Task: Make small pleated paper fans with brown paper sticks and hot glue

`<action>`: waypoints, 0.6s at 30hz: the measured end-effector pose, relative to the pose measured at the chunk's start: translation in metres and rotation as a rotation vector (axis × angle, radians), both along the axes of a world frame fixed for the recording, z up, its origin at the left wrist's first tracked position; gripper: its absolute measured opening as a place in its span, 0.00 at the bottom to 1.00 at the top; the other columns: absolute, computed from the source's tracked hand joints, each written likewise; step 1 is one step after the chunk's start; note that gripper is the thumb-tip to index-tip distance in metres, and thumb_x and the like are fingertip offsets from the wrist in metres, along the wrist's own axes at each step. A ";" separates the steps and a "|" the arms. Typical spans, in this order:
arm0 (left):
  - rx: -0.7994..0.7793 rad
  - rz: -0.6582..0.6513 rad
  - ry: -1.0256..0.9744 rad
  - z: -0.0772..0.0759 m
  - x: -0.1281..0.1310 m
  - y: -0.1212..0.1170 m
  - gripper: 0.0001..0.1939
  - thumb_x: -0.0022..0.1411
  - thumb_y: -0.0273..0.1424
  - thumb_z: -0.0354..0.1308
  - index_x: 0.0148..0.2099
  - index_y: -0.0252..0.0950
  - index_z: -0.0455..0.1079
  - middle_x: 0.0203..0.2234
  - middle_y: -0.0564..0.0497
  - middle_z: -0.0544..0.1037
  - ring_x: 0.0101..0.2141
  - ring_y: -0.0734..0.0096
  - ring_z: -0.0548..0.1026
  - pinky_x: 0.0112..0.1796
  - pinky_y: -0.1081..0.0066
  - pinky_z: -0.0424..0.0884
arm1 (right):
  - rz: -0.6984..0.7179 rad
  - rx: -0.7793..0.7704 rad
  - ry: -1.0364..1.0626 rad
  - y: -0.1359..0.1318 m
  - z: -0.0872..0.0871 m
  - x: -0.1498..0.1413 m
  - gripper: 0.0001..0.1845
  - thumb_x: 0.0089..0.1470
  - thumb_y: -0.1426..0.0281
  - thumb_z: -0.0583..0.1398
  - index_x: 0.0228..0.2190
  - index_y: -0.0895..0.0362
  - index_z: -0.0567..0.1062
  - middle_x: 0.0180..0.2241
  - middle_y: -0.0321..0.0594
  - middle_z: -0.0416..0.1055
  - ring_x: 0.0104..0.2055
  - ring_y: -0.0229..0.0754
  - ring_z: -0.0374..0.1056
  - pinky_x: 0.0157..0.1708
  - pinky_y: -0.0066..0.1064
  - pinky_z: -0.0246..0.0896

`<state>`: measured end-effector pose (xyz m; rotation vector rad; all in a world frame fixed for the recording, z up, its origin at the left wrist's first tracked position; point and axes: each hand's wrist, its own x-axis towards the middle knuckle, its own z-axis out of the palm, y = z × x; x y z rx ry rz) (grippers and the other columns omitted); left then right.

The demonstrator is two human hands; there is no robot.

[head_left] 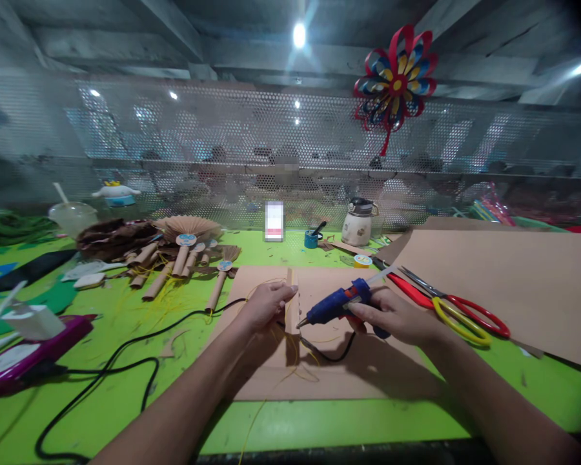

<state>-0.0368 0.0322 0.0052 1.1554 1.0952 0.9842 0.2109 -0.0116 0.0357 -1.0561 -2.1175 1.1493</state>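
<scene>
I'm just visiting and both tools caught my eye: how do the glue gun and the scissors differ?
The glue gun is held in the right hand, while the scissors lie unheld. The glue gun has a blue body; the scissors have one red handle, one yellow, and silvery blades. The glue gun's nozzle points down-left at the paper strip, whereas the scissors' blades point up-left in the picture. Both are hand tools.

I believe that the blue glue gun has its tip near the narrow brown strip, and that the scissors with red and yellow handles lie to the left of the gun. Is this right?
Not entirely: the head view shows the scissors to the right of the blue glue gun. Its tip is indeed near the narrow brown strip.
</scene>
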 end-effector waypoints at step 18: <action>0.070 -0.038 0.090 -0.011 -0.004 0.008 0.18 0.47 0.43 0.64 0.23 0.36 0.61 0.13 0.60 0.59 0.14 0.81 0.54 0.18 0.75 0.43 | -0.102 -0.018 0.064 0.005 -0.003 -0.001 0.25 0.62 0.52 0.55 0.26 0.61 0.73 0.25 0.41 0.70 0.29 0.39 0.67 0.31 0.30 0.61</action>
